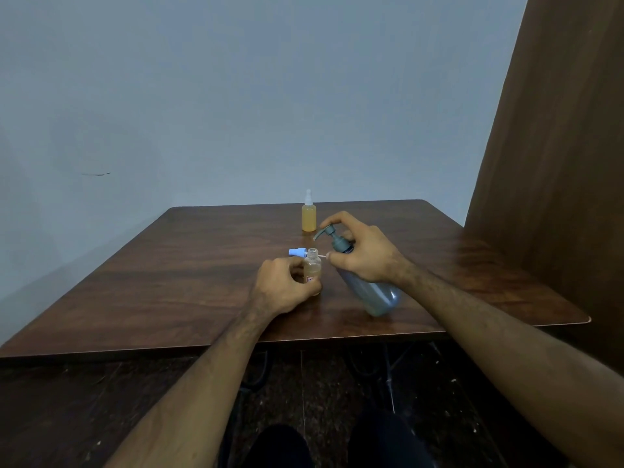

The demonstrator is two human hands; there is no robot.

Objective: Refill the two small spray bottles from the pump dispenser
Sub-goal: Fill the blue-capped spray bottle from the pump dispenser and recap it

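Your left hand curls around the small clear uncapped spray bottle, holding it upright on the dark wooden table, near the table's centre. Its blue spray cap shows just left of the open neck. Your right hand grips the neck of the grey translucent pump dispenser, tilted with its nozzle just right of the bottle's mouth. A second small bottle of amber liquid with a clear cap stands farther back.
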